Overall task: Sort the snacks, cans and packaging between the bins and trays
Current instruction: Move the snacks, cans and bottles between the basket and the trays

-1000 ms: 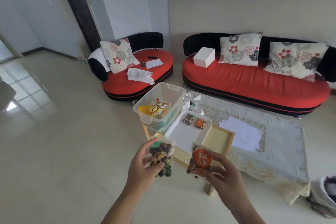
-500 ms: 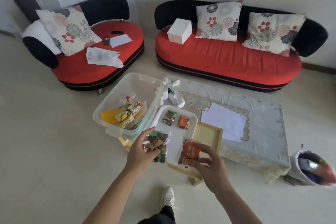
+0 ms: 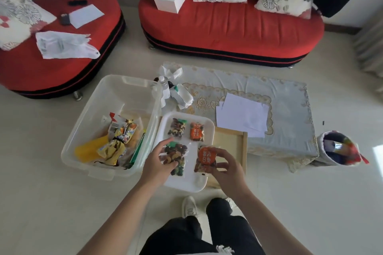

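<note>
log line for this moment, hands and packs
left hand: holds nut pack over tray | right hand: holds orange pack over tray | tray far end: two packs lying | bin: snacks inside

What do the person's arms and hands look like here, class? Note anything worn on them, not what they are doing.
Both arms are bare: the left forearm and right forearm show no sleeves in view. The left hand and right hand wear no gloves, and no watch, bracelet or ring is visible. The fingers carry no markings that I can make out.
</note>
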Tool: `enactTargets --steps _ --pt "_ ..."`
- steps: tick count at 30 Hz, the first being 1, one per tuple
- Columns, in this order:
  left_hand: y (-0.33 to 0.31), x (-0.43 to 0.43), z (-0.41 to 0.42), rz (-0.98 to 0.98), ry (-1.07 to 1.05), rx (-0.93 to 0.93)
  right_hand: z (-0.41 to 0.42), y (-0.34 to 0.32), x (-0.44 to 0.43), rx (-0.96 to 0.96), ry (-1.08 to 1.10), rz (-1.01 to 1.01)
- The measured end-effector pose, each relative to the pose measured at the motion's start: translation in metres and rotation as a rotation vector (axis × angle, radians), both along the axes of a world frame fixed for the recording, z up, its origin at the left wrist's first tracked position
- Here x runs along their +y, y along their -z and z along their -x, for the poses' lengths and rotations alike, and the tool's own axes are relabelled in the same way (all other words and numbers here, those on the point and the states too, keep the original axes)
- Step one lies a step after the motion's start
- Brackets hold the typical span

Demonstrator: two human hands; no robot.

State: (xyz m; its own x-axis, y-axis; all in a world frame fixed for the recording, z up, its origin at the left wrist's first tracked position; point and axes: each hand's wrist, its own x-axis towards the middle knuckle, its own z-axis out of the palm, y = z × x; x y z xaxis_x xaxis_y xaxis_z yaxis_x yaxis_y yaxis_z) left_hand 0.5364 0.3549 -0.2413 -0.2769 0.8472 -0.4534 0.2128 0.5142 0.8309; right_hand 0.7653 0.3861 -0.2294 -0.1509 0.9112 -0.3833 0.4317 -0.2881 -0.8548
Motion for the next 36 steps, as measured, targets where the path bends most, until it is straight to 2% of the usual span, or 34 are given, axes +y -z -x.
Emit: enactTargets --steps 7,18,22,28,36 --pt "0.047 0.011 0.004 0.147 0.027 0.073 0.013 0.055 0.007 -0.055 -0.036 0.119" --pt "0.138 0.027 0.014 0.209 0.054 0.093 0.036 0.154 0.025 -0.083 -0.049 0.193" --pt "0.155 0.028 0.017 0.195 0.064 0.116 0.041 0.162 0.035 -0.106 -0.08 0.203" --pt "0.168 0.036 0.016 0.098 0.148 0.242 0.039 0.169 0.04 -0.15 -0.121 0.224" --pt "0.172 0.026 0.02 0.075 0.253 0.467 0.044 0.172 0.039 -0.219 -0.27 0.224"
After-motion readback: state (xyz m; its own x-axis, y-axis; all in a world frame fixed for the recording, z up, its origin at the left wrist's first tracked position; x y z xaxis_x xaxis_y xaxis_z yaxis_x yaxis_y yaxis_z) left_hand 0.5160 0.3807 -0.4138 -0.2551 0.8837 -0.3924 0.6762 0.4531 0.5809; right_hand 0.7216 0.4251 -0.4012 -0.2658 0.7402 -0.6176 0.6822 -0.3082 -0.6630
